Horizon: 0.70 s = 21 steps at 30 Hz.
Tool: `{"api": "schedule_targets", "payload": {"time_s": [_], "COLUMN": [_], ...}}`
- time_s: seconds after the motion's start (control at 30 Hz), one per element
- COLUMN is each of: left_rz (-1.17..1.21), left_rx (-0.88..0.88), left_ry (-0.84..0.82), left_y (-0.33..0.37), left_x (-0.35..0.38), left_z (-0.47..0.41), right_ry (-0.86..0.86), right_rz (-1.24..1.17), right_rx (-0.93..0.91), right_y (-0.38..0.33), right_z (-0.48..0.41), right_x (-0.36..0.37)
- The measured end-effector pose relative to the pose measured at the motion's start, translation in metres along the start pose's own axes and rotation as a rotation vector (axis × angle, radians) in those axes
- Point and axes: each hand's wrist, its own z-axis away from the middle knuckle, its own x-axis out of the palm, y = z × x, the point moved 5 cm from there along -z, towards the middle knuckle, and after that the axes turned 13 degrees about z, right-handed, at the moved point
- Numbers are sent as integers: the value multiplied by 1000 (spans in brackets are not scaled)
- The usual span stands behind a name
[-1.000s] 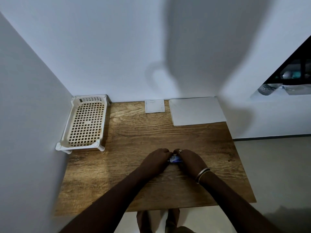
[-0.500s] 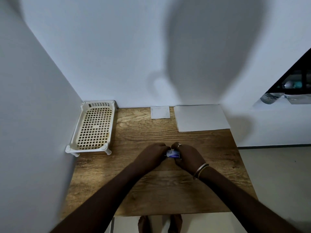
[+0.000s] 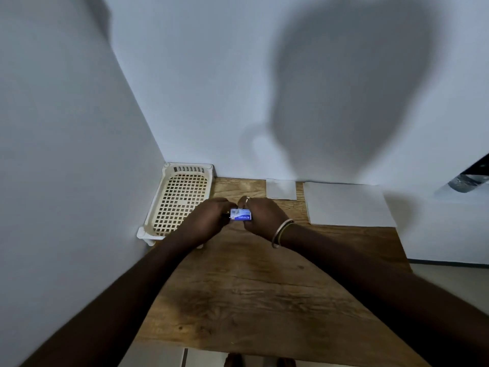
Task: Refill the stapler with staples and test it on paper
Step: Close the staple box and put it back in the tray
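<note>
Staple box (image 3: 240, 215), mid-frame above tabletop (image 3: 264, 287), pinched between left hand (image 3: 209, 218) and right hand (image 3: 262, 214). Likely light, crushable card; grip ends, not faces. Stapler not seen.

The small blue-and-white box (image 3: 240, 214), held in front of the cream basket (image 3: 182, 200), carries print too blurred to read.

We see a wooden tabletop (image 3: 264, 287) set into a corner. A cream plastic basket (image 3: 180, 200) sits at its far left corner, a small paper square (image 3: 281, 189) at the far edge, and a larger white sheet (image 3: 346, 205) at the far right.
</note>
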Motion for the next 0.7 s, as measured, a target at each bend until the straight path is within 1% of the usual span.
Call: {"api": "schedule_targets", "payload": {"time_s": [0.2,0.37,0.6,0.7], "left_rz": [-10,-9,-4,28], "left_rx": [-76,-123,-213,-245], "left_ry": [79,125,109,136], "left_y": [-44,-78,-128,-150], "left_x": [-48,-73,-92,-100], "left_z": [5,12,0,-13], "right_ry": [2,-6,-58,-65], "right_rz": [-14,-3,-5,-20], "right_rx": [-73,-114,-100,-76], "right_y": [-40,-65,-82,-82], "right_z": [-61,-104,-161,-188], "right_x": [7,25,58,66]}}
